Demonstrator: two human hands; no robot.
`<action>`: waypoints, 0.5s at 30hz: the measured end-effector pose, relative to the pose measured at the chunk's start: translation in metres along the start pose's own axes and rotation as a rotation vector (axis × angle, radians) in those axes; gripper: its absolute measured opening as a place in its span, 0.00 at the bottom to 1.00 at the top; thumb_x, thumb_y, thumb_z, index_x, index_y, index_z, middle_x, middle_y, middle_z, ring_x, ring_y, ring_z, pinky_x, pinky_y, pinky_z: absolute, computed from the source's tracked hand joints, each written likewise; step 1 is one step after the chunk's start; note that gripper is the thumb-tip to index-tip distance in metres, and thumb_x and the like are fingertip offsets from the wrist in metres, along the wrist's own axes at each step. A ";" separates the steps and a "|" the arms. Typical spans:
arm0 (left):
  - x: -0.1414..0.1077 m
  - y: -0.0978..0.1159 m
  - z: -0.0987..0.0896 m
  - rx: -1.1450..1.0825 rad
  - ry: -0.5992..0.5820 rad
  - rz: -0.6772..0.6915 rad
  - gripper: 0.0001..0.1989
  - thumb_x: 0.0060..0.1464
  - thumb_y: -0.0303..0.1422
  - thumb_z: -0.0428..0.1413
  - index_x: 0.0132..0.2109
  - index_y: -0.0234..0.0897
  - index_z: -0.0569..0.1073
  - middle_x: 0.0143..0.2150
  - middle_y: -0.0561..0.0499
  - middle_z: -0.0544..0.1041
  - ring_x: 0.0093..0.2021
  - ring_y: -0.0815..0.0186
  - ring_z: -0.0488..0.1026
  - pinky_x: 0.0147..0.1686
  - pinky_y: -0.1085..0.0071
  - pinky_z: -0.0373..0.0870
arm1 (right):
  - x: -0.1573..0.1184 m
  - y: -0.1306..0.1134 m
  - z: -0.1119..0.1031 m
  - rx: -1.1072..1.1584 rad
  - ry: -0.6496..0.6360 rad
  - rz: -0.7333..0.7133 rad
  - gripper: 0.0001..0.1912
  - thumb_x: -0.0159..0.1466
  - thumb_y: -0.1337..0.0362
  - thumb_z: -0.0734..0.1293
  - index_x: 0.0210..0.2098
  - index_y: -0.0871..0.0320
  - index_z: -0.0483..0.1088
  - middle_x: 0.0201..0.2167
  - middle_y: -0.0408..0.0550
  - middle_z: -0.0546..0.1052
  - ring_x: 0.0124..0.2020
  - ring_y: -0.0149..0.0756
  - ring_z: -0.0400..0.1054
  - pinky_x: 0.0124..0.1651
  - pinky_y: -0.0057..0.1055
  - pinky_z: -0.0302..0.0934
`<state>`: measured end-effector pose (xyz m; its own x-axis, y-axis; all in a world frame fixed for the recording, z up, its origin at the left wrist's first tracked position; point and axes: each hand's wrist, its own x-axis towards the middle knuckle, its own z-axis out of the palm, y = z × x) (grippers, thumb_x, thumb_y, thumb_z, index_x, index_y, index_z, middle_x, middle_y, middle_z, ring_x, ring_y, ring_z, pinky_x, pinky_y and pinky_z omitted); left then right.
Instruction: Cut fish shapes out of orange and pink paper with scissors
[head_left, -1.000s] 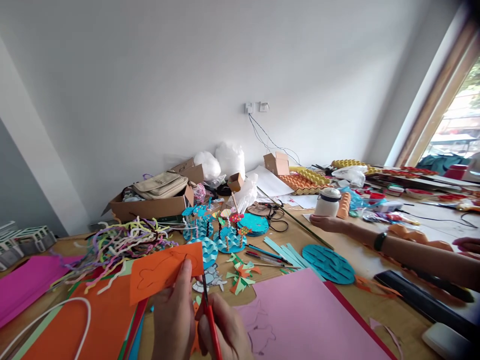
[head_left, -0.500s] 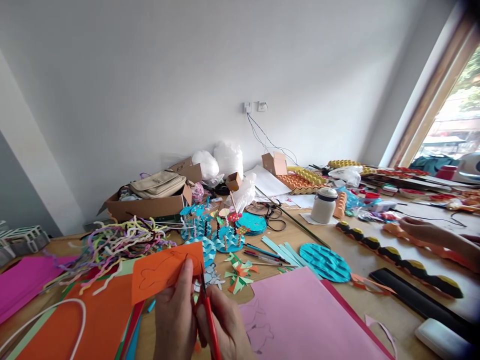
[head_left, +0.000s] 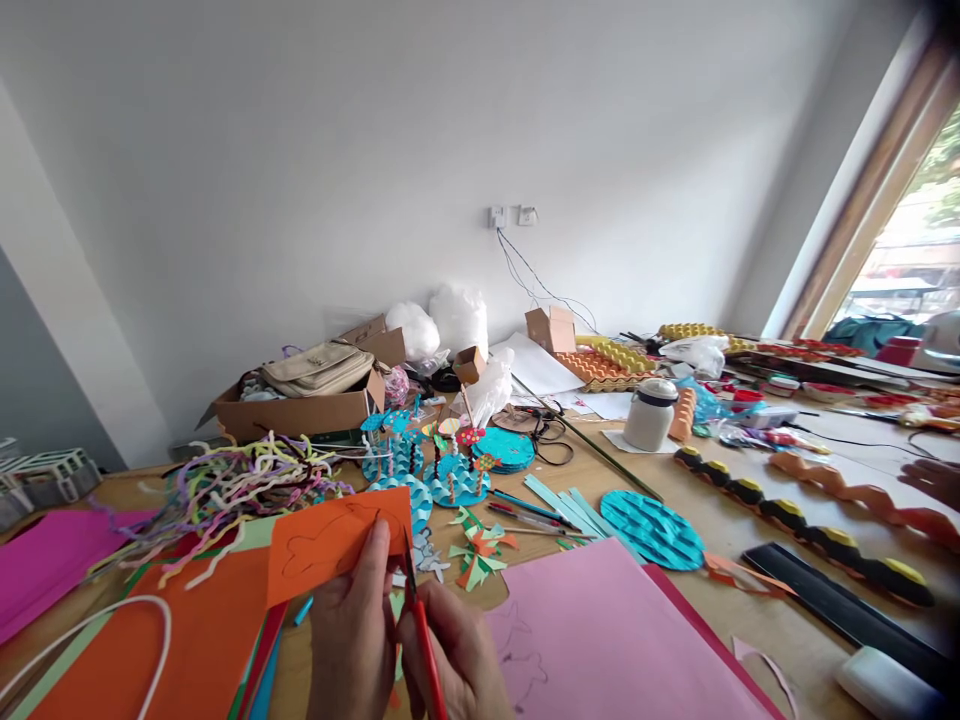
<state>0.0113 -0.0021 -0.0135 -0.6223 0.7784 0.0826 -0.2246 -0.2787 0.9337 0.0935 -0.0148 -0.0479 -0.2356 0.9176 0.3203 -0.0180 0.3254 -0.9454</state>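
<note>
An orange paper piece [head_left: 319, 550] with a fish-like outline drawn on it is pinched in my left hand [head_left: 360, 620], thumb on top. My right hand [head_left: 454, 645] is closed round red-handled scissors [head_left: 425, 640], their dark blades pointing up at the paper's right edge. Both hands are close together, almost touching. To the right of them lies a pink sheet [head_left: 600, 620] with pencil outlines. Small green and orange paper cutouts [head_left: 480, 545] rest on the table just beyond my hands.
Coloured sheets [head_left: 165, 620] and pipe cleaners [head_left: 255, 480] lie left. Blue paper models [head_left: 457, 480] stand ahead. A blue disc [head_left: 651, 528], a white jar [head_left: 649, 415] and a black-yellow egg-carton strip [head_left: 787, 512] are right. Another person's hand [head_left: 934, 480] shows at the right edge.
The other person's hand has pulled back to the right, off the orange egg-carton strip. My hands, the paper and the scissors have barely moved.
</note>
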 end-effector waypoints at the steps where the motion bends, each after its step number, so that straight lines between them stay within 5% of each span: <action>1: 0.000 0.000 0.000 -0.030 -0.015 -0.029 0.12 0.43 0.41 0.61 0.29 0.36 0.76 0.26 0.53 0.77 0.27 0.63 0.74 0.26 0.71 0.69 | 0.000 0.000 -0.001 -0.004 -0.004 -0.002 0.29 0.61 0.39 0.53 0.19 0.57 0.55 0.15 0.39 0.56 0.20 0.28 0.49 0.19 0.23 0.43; 15: 0.002 -0.001 -0.001 -0.121 -0.053 -0.049 0.08 0.42 0.38 0.62 0.31 0.41 0.77 0.28 0.56 0.79 0.29 0.65 0.73 0.32 0.71 0.70 | -0.001 -0.001 -0.005 0.060 -0.053 0.012 0.27 0.62 0.40 0.55 0.20 0.56 0.55 0.14 0.37 0.55 0.16 0.25 0.50 0.16 0.21 0.43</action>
<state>0.0093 -0.0009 -0.0147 -0.5687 0.8204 0.0589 -0.3444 -0.3025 0.8887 0.0991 -0.0151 -0.0475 -0.2873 0.9073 0.3070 -0.0730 0.2988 -0.9515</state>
